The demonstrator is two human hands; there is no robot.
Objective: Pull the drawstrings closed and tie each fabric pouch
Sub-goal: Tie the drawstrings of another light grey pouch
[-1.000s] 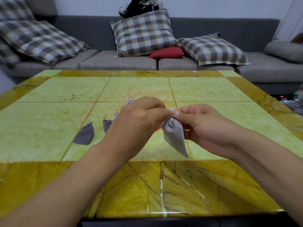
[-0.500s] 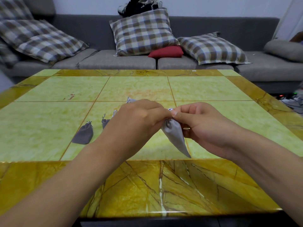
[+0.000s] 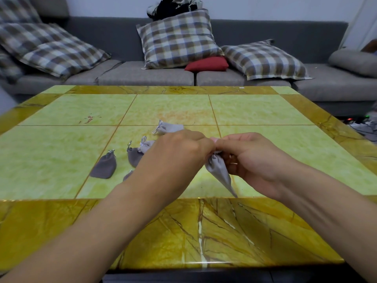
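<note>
A light grey fabric pouch hangs above the table between my hands, its gathered neck pinched at the top. My left hand and my right hand meet fingertip to fingertip at that neck; the drawstrings are hidden inside the fingers. On the table behind my left hand lie several other pouches with drawn necks: a dark grey one, another dark grey one, a light grey one partly hidden by my hand, and a light grey one farther back.
The green and yellow stone table stretches ahead to a grey sofa with checked cushions and a red cushion. Cables and small items lie on the floor at the far right.
The pouch has swung so its bottom corner points more to the lower right. Both hands stay pinched together at its neck, shifted slightly down in the view.
</note>
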